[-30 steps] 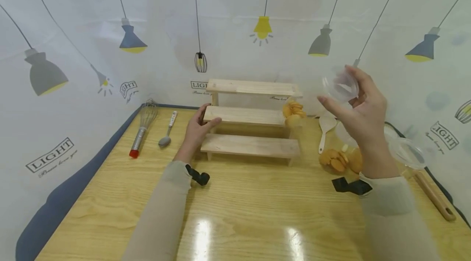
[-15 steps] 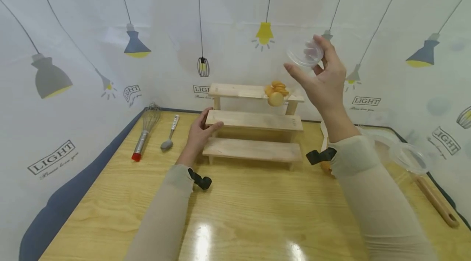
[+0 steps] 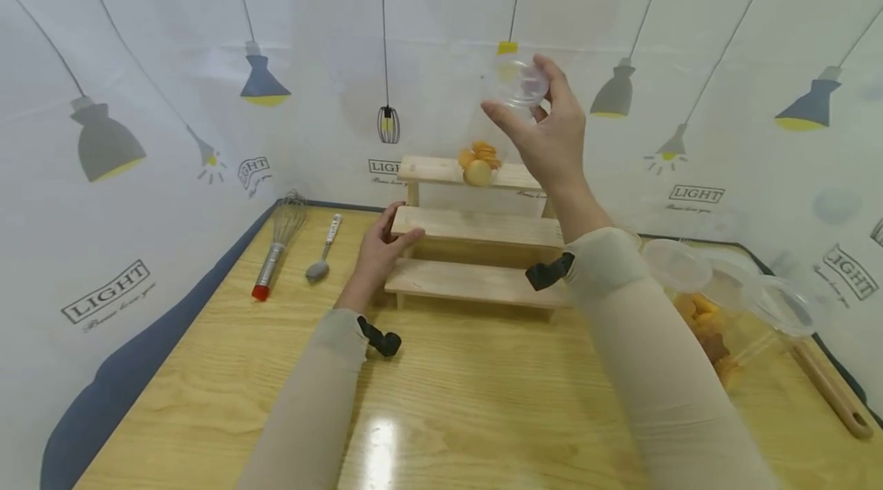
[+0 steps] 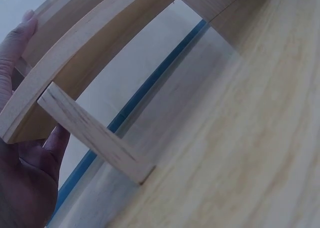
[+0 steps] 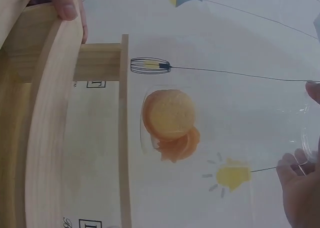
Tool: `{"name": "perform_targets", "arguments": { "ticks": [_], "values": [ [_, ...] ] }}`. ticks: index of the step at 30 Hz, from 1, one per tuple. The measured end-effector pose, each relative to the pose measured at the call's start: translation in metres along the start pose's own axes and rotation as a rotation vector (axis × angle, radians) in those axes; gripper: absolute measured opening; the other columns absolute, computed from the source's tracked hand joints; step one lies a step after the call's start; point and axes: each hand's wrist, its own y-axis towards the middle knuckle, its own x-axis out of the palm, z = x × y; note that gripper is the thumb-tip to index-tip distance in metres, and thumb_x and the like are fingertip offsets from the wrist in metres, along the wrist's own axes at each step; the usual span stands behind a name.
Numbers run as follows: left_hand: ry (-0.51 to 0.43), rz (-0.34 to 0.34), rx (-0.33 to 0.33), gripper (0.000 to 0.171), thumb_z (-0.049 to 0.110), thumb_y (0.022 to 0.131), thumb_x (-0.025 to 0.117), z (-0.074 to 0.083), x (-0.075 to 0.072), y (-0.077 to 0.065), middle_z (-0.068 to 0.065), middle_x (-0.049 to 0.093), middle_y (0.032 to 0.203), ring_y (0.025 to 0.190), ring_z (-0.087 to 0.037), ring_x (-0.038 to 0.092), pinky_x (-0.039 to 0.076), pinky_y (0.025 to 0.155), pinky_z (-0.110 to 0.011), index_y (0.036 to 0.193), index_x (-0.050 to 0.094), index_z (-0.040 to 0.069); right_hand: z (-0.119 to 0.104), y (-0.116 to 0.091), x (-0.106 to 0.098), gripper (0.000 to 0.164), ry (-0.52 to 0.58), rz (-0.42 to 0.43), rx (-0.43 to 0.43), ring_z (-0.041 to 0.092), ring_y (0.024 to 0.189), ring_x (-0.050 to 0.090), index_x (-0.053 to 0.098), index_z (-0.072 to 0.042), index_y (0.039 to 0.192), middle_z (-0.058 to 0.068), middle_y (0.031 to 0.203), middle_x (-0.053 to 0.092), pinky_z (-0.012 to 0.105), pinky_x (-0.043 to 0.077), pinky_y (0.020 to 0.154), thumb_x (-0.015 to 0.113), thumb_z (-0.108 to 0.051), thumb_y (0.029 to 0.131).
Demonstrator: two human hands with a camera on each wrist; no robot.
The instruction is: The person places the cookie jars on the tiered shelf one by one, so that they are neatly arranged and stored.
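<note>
My right hand (image 3: 555, 129) holds a clear plastic jar (image 3: 517, 83) near its rounded top, thumb on one side and fingers on the other. Round orange-yellow biscuits (image 3: 479, 164) sit at its bottom, overlapping the top tier of a three-tier wooden shelf (image 3: 476, 225) in the head view. From the right wrist view, the jar's base (image 5: 145, 120) is close to the top board (image 5: 124, 133). At the shelf's left end, my left hand (image 3: 379, 248) grips the middle board, thumb on top and fingers behind; the left wrist view shows it around the board's end.
Left of the shelf lie a whisk (image 3: 276, 248) with a red end and a spoon (image 3: 320, 264). Several clear jars (image 3: 782, 306) stand at the right, partly behind my right sleeve, near a brown handle (image 3: 831, 394). A lamp-print sheet (image 3: 441, 30) hangs behind.
My right hand has carried the jar leftward and up, from the shelf's right end to the top tier. The left hand keeps its grip on the middle board.
</note>
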Motion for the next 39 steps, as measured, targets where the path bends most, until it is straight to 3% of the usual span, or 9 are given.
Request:
{"name": "perform_targets", "arguments": {
  "ticks": [8, 11, 16, 19, 26, 31, 39],
  "values": [
    [-0.002, -0.002, -0.004, 0.073, 0.023, 0.093, 0.076, -0.001, 0.002, 0.0, -0.01, 0.057, 0.143, 0.097, -0.016, 0.063, 0.052, 0.084, -0.028, 0.155, 0.039, 0.015, 0.033, 0.012, 0.034, 0.091, -0.151, -0.165, -0.045, 0.013, 0.125, 0.052, 0.031, -0.023, 0.154, 0.002, 0.142, 0.051, 0.028, 0.046, 0.102, 0.084, -0.041, 0.082],
    [0.0, -0.007, 0.002, 0.073, 0.024, 0.093, 0.076, -0.001, 0.005, 0.001, -0.01, 0.057, 0.142, 0.099, -0.017, 0.063, 0.052, 0.085, -0.029, 0.155, 0.039, 0.014, 0.041, 0.015, 0.043, 0.091, -0.151, -0.193, 0.04, 0.013, 0.125, 0.053, 0.033, -0.018, 0.152, 0.003, 0.141, 0.052, 0.026, 0.043, 0.104, 0.083, -0.046, 0.081],
    [0.006, -0.018, 0.0, 0.074, 0.026, 0.093, 0.076, -0.016, 0.007, 0.01, -0.01, 0.057, 0.143, 0.1, -0.019, 0.063, 0.052, 0.086, -0.03, 0.156, 0.038, 0.018, 0.061, 0.004, 0.047, 0.09, -0.128, -0.226, 0.189, 0.013, 0.13, 0.051, 0.036, -0.007, 0.149, 0.005, 0.143, 0.053, 0.026, 0.039, 0.108, 0.079, -0.051, 0.084],
    [-0.004, -0.012, -0.004, 0.074, 0.029, 0.092, 0.076, -0.027, 0.006, 0.013, -0.007, 0.057, 0.143, 0.102, -0.02, 0.063, 0.052, 0.086, -0.03, 0.156, 0.039, 0.023, 0.071, -0.007, 0.049, 0.092, -0.126, -0.247, 0.209, 0.015, 0.133, 0.05, 0.034, -0.007, 0.151, 0.005, 0.145, 0.052, 0.029, 0.039, 0.109, 0.077, -0.054, 0.084],
    [0.06, 0.042, 0.022, 0.077, 0.046, 0.087, 0.078, -0.029, 0.001, 0.013, -0.001, 0.053, 0.148, 0.105, -0.023, 0.062, 0.051, 0.089, -0.034, 0.153, 0.041, 0.032, 0.091, -0.026, 0.057, 0.099, -0.16, -0.294, 0.247, 0.02, 0.131, 0.051, 0.031, -0.009, 0.153, 0.005, 0.147, 0.051, 0.034, 0.044, 0.105, 0.069, -0.067, 0.083],
    [0.06, 0.033, 0.025, 0.077, 0.046, 0.087, 0.078, -0.029, 0.002, 0.013, -0.002, 0.054, 0.147, 0.106, -0.025, 0.063, 0.052, 0.09, -0.037, 0.153, 0.041, 0.033, 0.098, -0.035, 0.059, 0.098, -0.22, -0.293, 0.243, 0.021, 0.124, 0.055, 0.03, -0.008, 0.154, 0.005, 0.147, 0.05, 0.035, 0.048, 0.1, 0.063, -0.07, 0.086],
    [0.021, 0.019, 0.015, 0.073, 0.036, 0.091, 0.077, -0.029, 0.004, 0.015, -0.003, 0.054, 0.146, 0.105, -0.022, 0.063, 0.052, 0.088, -0.03, 0.154, 0.04, 0.032, 0.101, -0.036, 0.063, 0.09, -0.336, -0.283, 0.155, 0.029, 0.126, 0.056, 0.027, -0.002, 0.154, 0.013, 0.146, 0.051, 0.039, 0.046, 0.103, 0.057, -0.063, 0.095]
  ]
}}
